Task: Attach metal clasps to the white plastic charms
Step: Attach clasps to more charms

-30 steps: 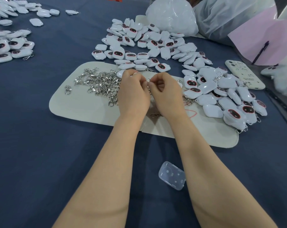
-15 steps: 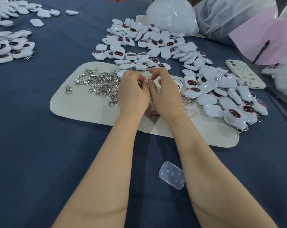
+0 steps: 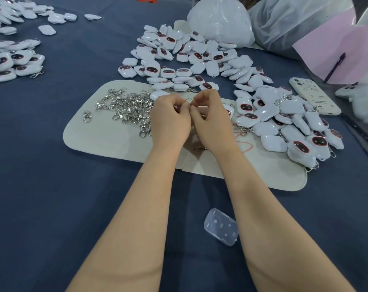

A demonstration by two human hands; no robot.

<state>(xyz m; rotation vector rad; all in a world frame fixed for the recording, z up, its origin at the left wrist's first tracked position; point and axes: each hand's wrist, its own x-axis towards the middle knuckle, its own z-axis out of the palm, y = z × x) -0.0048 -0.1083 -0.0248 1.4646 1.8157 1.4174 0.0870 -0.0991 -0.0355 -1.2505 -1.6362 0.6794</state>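
Shiny metal ring [image 3: 189,100] pinched between left hand [image 3: 170,121], right hand [image 3: 213,123].

Bright, soft, even light falls from above. Shadows are faint: a dim patch lies on the pale mat [image 3: 107,140] under the left hand [image 3: 170,121] and right hand [image 3: 212,123], and a darker band on the blue tabletop [image 3: 41,186] between the forearms. The glossy white charms [image 3: 200,57] carry small highlights, the metal clasps [image 3: 128,108] glint, and the far plastic bag [image 3: 219,20] shows a pale sheen. The small ring [image 3: 189,100] pinched between the hands is soft-edged. Wide-angle distortion stretches the near forearms and bends the far left; the right edge is smeared and blurred.
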